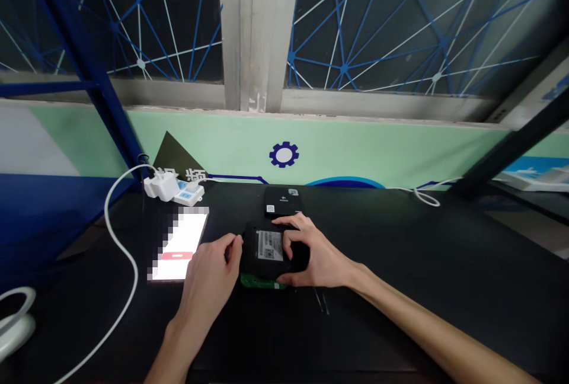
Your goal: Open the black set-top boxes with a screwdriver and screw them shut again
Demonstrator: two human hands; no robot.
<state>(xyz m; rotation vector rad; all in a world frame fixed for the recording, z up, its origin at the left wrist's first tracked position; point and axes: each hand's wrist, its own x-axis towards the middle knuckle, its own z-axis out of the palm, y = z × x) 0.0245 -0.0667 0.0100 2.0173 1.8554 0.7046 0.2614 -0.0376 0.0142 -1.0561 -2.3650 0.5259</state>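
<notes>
On the black table (427, 253), the right hand (322, 253) clasps near and far edges (presumably for steadiness), while the left hand (212, 266), fingertips together, pinch unclear, sits at the left edge, of the labelled black case (268, 248) overlying a green board (260, 282).

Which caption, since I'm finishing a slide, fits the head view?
Right hand gripping a black labelled device, left hand at its edge, over a dark table.

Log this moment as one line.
left hand: at left edge of black case | right hand: grips case, label up | green board: showing at case's near edge | black box: beyond case
</notes>
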